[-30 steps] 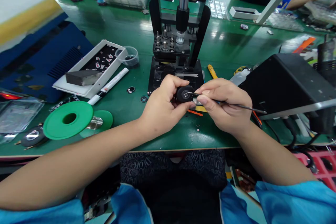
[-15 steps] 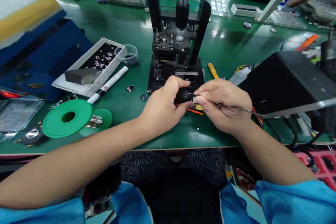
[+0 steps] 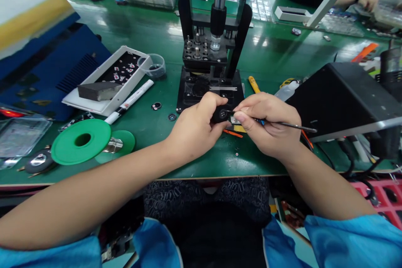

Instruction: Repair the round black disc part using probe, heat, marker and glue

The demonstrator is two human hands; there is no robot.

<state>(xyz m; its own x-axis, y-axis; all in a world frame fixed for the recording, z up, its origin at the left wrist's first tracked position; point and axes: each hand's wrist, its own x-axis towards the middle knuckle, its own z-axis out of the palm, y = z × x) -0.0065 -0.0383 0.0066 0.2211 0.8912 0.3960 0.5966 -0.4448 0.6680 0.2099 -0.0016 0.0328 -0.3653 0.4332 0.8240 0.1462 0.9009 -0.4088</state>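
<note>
Between the thumb and fingers of my left hand (image 3: 196, 127) is a small round black part (image 3: 220, 114) with a dotted centre. My right hand (image 3: 270, 123) pinches a thin dark metal tool, perhaps tweezers (image 3: 297, 126), whose tip meets the face of the black part. The tool's rear end sticks out to the right past my knuckles. Just beyond both hands stands a black hand press (image 3: 216, 54) with a metal shaft. Two small round pieces, a ring (image 3: 156, 106) and a disc (image 3: 171, 117), lie on the green table left of my left hand.
To the left are a green solder spool (image 3: 72, 150), a white tray (image 3: 125, 88) with small parts, a marker (image 3: 135, 96) and a clear cup (image 3: 153, 65). A black box-shaped device (image 3: 342, 96) stands on the right, a yellow-handled tool (image 3: 254, 84) beside the press. Other people's arms show behind.
The right hand's tool has tilted slightly, and its rear end shows more clearly. Both hands stay almost in place on the black part. A co-worker's hand at the back right has moved.
</note>
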